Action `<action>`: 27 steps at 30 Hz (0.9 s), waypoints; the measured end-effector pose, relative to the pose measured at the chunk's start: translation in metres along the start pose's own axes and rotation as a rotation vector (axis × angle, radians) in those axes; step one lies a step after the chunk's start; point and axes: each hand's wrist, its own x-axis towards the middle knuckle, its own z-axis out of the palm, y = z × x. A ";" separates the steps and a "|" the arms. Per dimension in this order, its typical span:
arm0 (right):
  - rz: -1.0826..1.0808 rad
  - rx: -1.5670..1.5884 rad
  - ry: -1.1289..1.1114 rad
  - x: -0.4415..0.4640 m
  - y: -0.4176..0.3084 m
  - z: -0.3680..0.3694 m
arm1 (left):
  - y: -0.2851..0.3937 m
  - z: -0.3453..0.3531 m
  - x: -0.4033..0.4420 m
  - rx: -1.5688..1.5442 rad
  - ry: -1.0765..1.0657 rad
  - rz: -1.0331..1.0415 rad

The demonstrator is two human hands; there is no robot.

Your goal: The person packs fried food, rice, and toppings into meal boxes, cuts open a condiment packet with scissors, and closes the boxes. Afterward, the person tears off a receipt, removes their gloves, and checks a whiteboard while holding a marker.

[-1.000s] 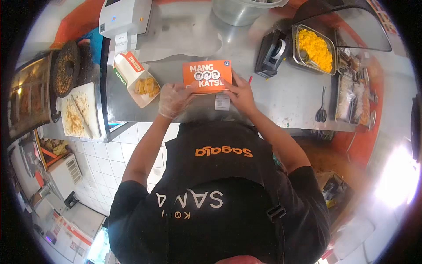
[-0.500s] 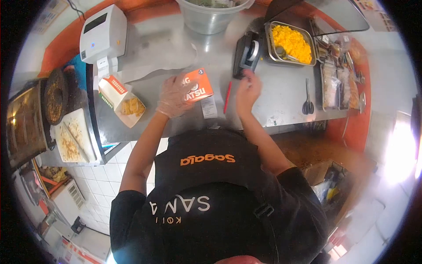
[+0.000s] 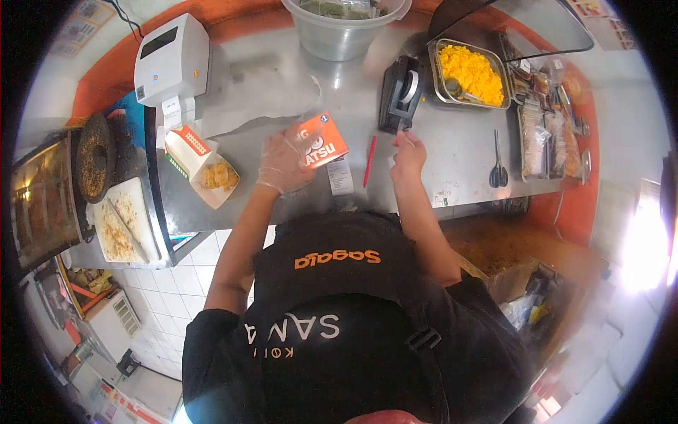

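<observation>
My left hand [image 3: 286,161], in a clear plastic glove, grips the left side of an orange carton [image 3: 323,141] with white lettering on the counter. My bare right hand [image 3: 409,155] is closed in a pinch at the near end of a black tape dispenser [image 3: 400,95]. A thin strip of tape [image 3: 402,125] appears to run from the dispenser to its fingertips. Between my hands lie a printed paper slip [image 3: 340,177], partly beside the carton, and a red pen [image 3: 369,161].
An open carton [image 3: 189,152] holding fried food [image 3: 219,174] stands left, near a white label printer [image 3: 171,60]. Beyond are a plastic tub [image 3: 337,39] and a tray of yellow food [image 3: 470,73]. Scissors [image 3: 498,166] lie right; a knife [image 3: 123,227] rests on a cutting board [image 3: 143,212].
My right hand has come down slightly from the tape dispenser, its fingers now pinched just below its near end. The left hand stays on the orange carton. The whole view has shifted a little.
</observation>
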 end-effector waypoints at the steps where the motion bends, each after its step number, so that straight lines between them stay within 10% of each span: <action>1: -0.046 -0.090 -0.042 0.004 0.009 -0.001 | 0.001 -0.001 0.001 0.010 -0.041 -0.013; 5: -0.406 -0.832 0.027 0.018 0.011 -0.008 | -0.001 0.005 0.005 -0.156 -0.050 -0.121; 12: -0.379 -0.481 -0.805 -0.073 -0.020 0.022 | 0.017 -0.019 -0.011 -0.241 0.021 -0.221; 27: -0.321 -0.467 -0.685 -0.117 -0.002 0.040 | 0.035 -0.045 -0.014 -0.326 0.181 -0.295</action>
